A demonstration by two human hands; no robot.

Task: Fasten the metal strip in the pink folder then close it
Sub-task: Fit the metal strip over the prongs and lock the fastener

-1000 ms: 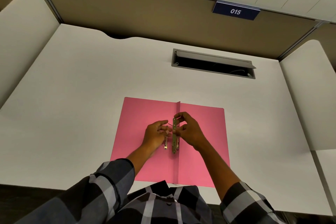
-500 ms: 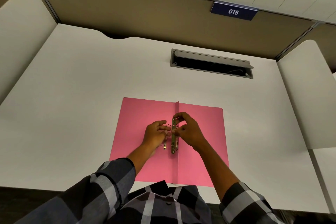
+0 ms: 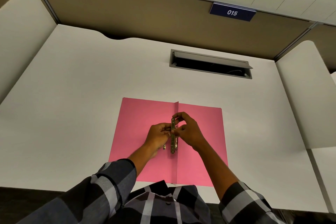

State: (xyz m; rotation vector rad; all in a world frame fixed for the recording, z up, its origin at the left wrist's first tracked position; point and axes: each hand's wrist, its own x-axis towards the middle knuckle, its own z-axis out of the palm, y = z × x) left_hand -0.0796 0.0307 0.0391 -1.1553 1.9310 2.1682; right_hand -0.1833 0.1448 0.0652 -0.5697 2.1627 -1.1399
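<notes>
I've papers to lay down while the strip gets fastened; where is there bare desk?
Bare desk lies left of the pink folder, right of it, and behind it up to the cable slot. The folder's middle is crowded: both hands work the metal strip.

Flat pink card folder (image 3: pixel 145 132) lying open on white desk (image 3: pixel 91 105), spine crease running away from desk's near edge. Slim brass-coloured metal strip (image 3: pixel 172 142) lengthwise along that crease, pinched mid-length.

We read only one marking: the white number "015" on a dark blue plate (image 3: pixel 232 12) fixed to the top edge of the brown partition (image 3: pixel 145 14) behind the desk. We find nothing else legible.
</notes>
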